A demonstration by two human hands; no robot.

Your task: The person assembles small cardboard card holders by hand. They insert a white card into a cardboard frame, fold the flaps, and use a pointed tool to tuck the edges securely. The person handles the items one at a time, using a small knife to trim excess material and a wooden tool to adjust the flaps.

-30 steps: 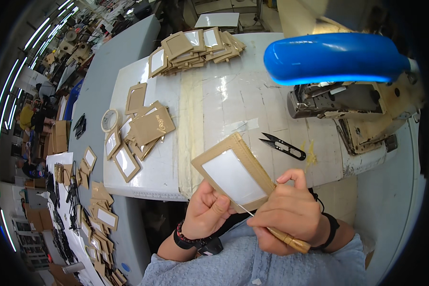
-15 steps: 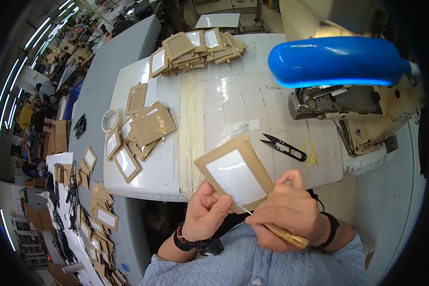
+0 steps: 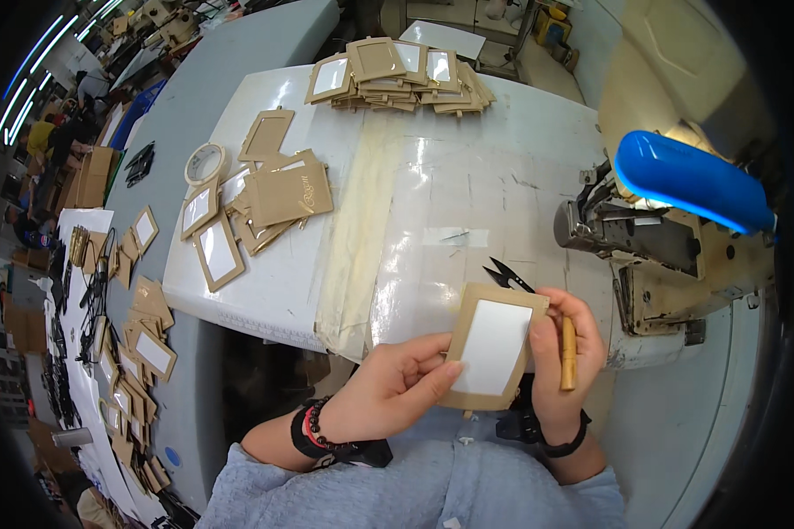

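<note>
I have the left hand (image 3: 397, 388) closed on the left edge of a tan card holder (image 3: 496, 348), thumb on its front. It is held upright over the near edge of the white tabletop (image 3: 476, 167), right of the middle. The right hand (image 3: 566, 370) is curled around a wooden handle (image 3: 568, 357), thumb and forefinger at the holder's far right corner. I cannot tell how firmly they press there.

Beyond the holder, black snips (image 3: 508, 271) lie partly hidden by it. The scuffed tabletop carries a yellowish tape strip (image 3: 357, 220) running from near to far, with a pile of card holders (image 3: 379, 62) at the far side and a smaller heap (image 3: 289, 192) at the left, beside a tape roll (image 3: 191, 167).

On my right stands a sewing machine (image 3: 635, 242) under a blue lamp (image 3: 692, 181). To the left, a grey table (image 3: 207, 97) holds more scattered holders (image 3: 153, 351); past it are cardboard boxes (image 3: 95, 176), people and ceiling lights (image 3: 18, 119).
</note>
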